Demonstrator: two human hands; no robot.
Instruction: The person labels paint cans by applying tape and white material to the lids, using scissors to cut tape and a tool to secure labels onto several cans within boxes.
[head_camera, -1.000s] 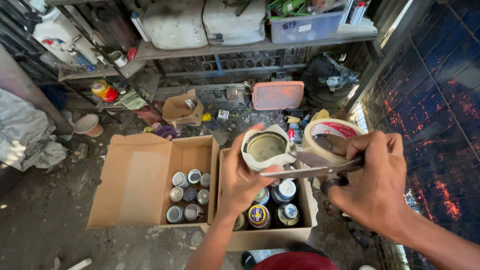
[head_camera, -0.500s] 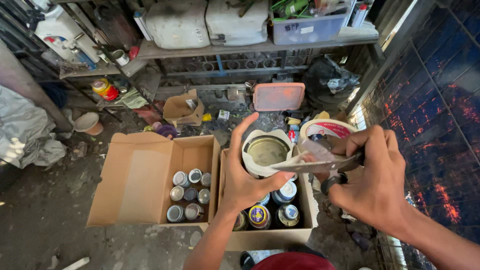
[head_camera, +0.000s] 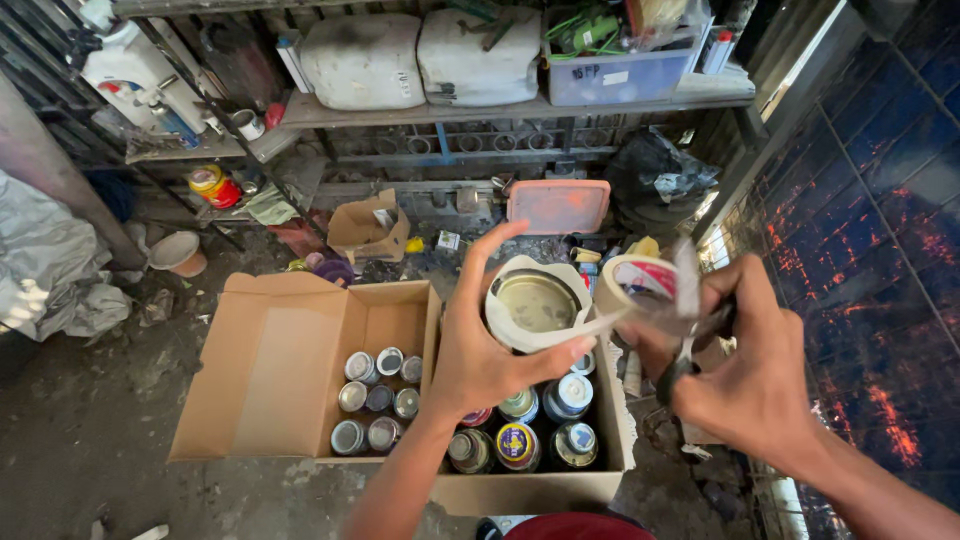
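While a left-hand carton lay open with its small tins unsealed, the left hand gripped a taped can above the packed box. At three o'clock, the right hand clenched scissors and a tape roll. Shelving at twelve o'clock and a wall on the right crowded the work, seemingly midway.

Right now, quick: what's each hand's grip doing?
Left hand: closed on the can, with tape running off it.
Right hand: closed on the scissors and the tape roll.
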